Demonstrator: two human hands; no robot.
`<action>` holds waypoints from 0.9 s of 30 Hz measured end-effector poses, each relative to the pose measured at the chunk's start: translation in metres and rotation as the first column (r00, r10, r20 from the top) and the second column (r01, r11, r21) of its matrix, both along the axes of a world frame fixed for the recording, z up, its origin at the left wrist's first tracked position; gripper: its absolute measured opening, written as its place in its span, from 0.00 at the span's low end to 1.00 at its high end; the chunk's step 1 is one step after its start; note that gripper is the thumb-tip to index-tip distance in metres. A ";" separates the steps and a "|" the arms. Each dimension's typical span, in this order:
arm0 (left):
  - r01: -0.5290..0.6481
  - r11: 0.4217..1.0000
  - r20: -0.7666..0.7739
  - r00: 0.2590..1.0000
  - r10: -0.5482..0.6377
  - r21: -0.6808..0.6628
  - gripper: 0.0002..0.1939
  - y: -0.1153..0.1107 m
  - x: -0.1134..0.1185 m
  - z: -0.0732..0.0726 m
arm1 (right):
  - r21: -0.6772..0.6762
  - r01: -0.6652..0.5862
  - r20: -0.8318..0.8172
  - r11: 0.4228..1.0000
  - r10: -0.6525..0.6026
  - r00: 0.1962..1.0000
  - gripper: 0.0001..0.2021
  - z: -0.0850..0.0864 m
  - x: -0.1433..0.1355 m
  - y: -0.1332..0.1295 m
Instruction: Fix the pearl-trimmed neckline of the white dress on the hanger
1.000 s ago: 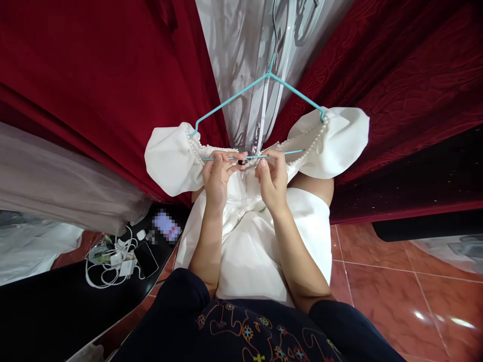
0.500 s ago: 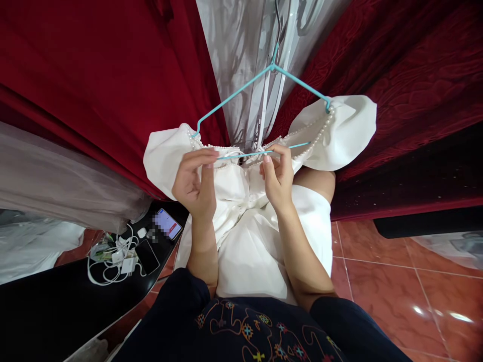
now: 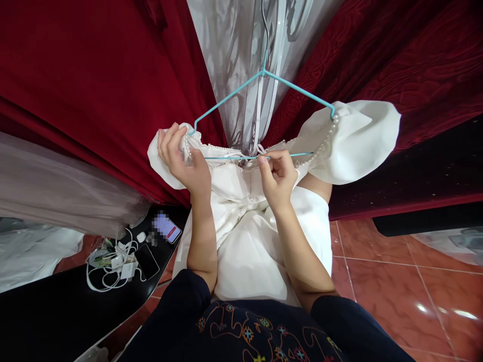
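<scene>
A white dress (image 3: 241,251) with puffed sleeves and a pearl-trimmed neckline lies across my lap, its top on a turquoise hanger (image 3: 230,95). The right puffed sleeve (image 3: 364,143) spreads out beside the hanger's end. My right hand (image 3: 278,178) is closed, thumb and fingers pinching the hanger's thin bottom bar near its middle. Over at the left shoulder, my left hand (image 3: 184,158) has its fingers curved and apart against the left sleeve (image 3: 157,158). Pearl trim shows between its fingers and thumb. A small white ribbon loop (image 3: 261,149) sits just above my right fingertips.
Deep red cloth (image 3: 113,75) hangs on the left, with patterned red fabric (image 3: 396,65) on the right. Clear-wrapped garments (image 3: 226,45) hang between them. A black bench (image 3: 56,306) carries a lit phone (image 3: 168,230), a dark phone (image 3: 148,261) and tangled white cables (image 3: 107,284). Red floor tiles (image 3: 392,296) show at right.
My left hand has moved left and up from the hanger's bottom bar to the left sleeve, its fingers spreading. The right sleeve has swung outward. My right hand keeps its pinch on the bar.
</scene>
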State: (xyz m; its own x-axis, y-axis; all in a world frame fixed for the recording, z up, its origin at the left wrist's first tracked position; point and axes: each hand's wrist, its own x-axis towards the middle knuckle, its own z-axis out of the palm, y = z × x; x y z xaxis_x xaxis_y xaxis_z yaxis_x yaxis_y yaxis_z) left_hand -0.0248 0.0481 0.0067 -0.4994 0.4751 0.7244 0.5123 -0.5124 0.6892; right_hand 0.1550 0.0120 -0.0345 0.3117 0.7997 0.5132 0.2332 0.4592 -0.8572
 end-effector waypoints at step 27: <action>0.778 0.600 0.414 0.616 -0.671 -0.185 0.18 -0.030 -0.004 -0.013 | -0.024 -0.042 -0.068 0.999 0.040 0.997 0.16 0.004 -0.008 0.005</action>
